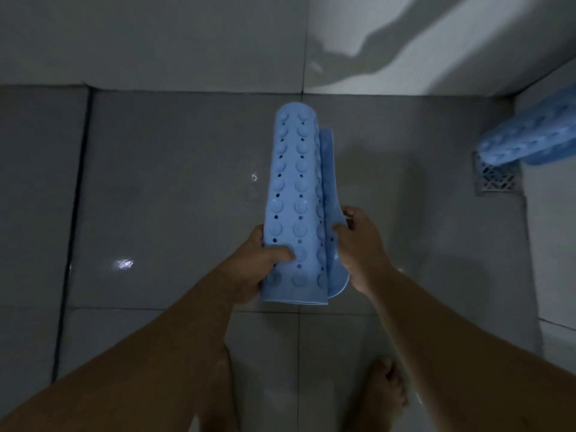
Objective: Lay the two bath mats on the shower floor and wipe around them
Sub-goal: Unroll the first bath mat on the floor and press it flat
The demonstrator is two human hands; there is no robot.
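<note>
While both hands hold it above the floor (156, 182), the mat (296, 194) hangs folded lengthwise, suction cups facing up, its far end reaching toward the floor's back edge where the wall (187, 39) meets it. The left hand (258, 263) grips the near left side, thumb curled over the cups; the right hand (358, 244) pinches the inner flap at the near right side, fingers curled round its edge. A second mat (530, 138) lies bunched in the floor's back right corner, partly over the drain (495, 179).

The mat looks like soft, floppy rubber, light but likely slick, since the tiles shine as if wet. It will probably sag and spring back into its fold, so holding the two long edges near one end and spreading them apart seems the surest grip. Bare feet (386, 388) stand at the near edge.
</note>
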